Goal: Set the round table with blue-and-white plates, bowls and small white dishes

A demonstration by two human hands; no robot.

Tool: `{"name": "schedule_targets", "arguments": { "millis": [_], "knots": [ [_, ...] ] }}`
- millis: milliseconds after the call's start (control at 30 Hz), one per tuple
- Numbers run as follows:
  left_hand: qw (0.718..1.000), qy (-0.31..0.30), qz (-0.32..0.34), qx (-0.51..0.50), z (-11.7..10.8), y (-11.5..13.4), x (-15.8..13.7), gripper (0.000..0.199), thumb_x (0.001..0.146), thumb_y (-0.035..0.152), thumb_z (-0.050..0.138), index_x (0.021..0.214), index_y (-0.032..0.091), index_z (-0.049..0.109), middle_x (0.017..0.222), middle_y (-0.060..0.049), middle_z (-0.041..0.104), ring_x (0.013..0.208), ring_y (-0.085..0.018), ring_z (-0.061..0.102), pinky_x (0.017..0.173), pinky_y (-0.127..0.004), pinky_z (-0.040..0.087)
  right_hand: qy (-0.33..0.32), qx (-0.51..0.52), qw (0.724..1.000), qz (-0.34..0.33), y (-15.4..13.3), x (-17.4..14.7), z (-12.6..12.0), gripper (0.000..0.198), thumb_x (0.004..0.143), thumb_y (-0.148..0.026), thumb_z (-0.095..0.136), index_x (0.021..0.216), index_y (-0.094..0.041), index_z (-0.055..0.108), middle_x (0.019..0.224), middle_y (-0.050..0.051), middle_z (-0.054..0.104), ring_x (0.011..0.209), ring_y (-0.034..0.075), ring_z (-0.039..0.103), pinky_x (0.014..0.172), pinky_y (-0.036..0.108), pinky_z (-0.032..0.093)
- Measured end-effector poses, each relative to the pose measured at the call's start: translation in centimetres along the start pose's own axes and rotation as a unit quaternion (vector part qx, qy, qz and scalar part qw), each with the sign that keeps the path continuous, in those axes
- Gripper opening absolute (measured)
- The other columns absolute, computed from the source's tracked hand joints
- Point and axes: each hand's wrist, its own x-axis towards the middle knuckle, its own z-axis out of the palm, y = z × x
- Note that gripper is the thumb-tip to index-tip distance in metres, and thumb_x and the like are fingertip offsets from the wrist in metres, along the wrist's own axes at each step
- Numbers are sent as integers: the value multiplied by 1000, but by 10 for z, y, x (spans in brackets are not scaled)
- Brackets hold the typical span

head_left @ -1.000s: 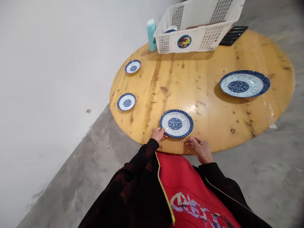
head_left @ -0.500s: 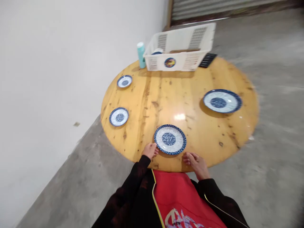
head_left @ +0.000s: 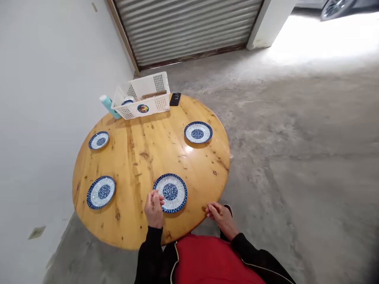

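A round plate with a dark blue rim and a speckled blue centre (head_left: 174, 203) lies flat near the table's front edge. My left hand (head_left: 154, 210) hovers over its left rim with fingers loosely bent and apart, holding nothing; whether it touches the rim I cannot tell. Off to the plate's right, at the table edge, my right hand (head_left: 222, 219) is relaxed, fingers half curled, with nothing in it. Three matching plates lie around the table: one at the left front (head_left: 94, 193), one at the left back (head_left: 96, 141), one at the right (head_left: 204, 132).
On the far side of the round wooden table (head_left: 142, 165) stands a white plastic basket (head_left: 155, 108) containing dishware and brown sticks. A light-blue bottle (head_left: 109, 106) leans beside it, and a black flat object (head_left: 175, 99) lies at its right. A white wall (head_left: 44, 98) borders the left.
The view has swung right and tilted, so the table sits lower left. My left hand now overlaps the front plate's rim; my right hand is farther from that plate.
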Motion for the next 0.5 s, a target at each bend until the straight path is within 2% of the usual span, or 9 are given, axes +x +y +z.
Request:
{"name": "schedule_targets", "arguments": {
  "millis": [67, 100, 233, 367, 433, 500],
  "knots": [
    [999, -29, 5, -39, 29, 13, -13, 39, 101, 53, 50, 103, 19, 68, 79, -3, 70, 64, -16, 65, 66, -28, 56, -12, 5, 1000, -15, 2, 9, -27, 54, 73, -75, 67, 75, -21, 69, 70, 7, 73, 57, 21, 66, 55, 31, 53],
    [997, -51, 5, -57, 46, 20, -22, 38, 98, 54, 50, 99, 20, 67, 73, -2, 68, 60, -15, 63, 63, -27, 55, -8, 7, 1000, -19, 3, 14, -44, 52, 74, -73, 67, 78, -21, 70, 71, 6, 74, 58, 21, 67, 56, 31, 54],
    [985, -145, -33, -84, 130, 51, -72, 34, 91, 54, 56, 91, 21, 63, 71, -3, 69, 59, -14, 63, 61, -25, 52, 48, 19, 998, -22, 2, 36, -131, 49, 76, -66, 67, 87, -19, 72, 75, 7, 75, 59, 20, 68, 58, 32, 55],
    [957, -268, -90, -59, 212, 79, -127, 33, 91, 53, 59, 91, 20, 64, 69, -3, 69, 62, -15, 67, 59, -24, 51, 73, 14, 997, -4, -8, 52, -228, 49, 66, -65, 73, 85, -19, 72, 74, 8, 76, 61, 22, 71, 59, 33, 58],
    [941, -329, -79, -30, 243, 90, -146, 31, 91, 50, 59, 93, 20, 65, 68, -2, 70, 63, -15, 68, 59, -22, 50, 94, 20, 995, 6, -13, 56, -265, 51, 64, -65, 74, 85, -19, 72, 73, 8, 76, 61, 22, 71, 59, 32, 59],
    [933, -357, -51, -1, 266, 100, -155, 27, 92, 47, 58, 92, 21, 66, 70, -1, 71, 63, -14, 67, 58, -22, 48, 114, 35, 993, 14, -16, 58, -291, 52, 64, -66, 74, 84, -18, 72, 73, 9, 76, 61, 21, 71, 58, 32, 58]
  ]
}}
